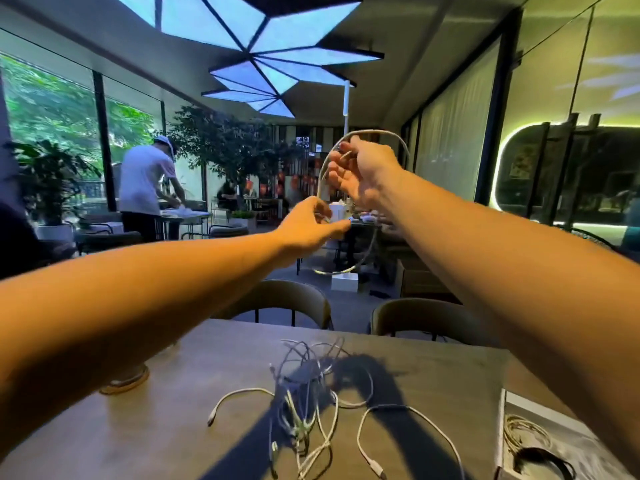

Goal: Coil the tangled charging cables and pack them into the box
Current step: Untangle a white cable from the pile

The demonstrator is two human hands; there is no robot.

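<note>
Both my arms are stretched out high above the table. My right hand (360, 171) grips a white cable (375, 133) that arcs in a loop over it. My left hand (311, 223) pinches the same cable lower down, and the cable's tail (367, 252) curves below it. A tangle of white cables (304, 403) lies on the wooden table (138, 427), under the shadows of my arms. At the right edge stands an open box (502, 427) holding a coiled pale cable (523, 433) and a black cable (543, 460).
A round coaster-like object (124, 379) sits on the table's left side. Two dark chairs (287, 299) stand at the far edge. Farther back a person in a white shirt (145, 185) bends over another table, among plants and more furniture.
</note>
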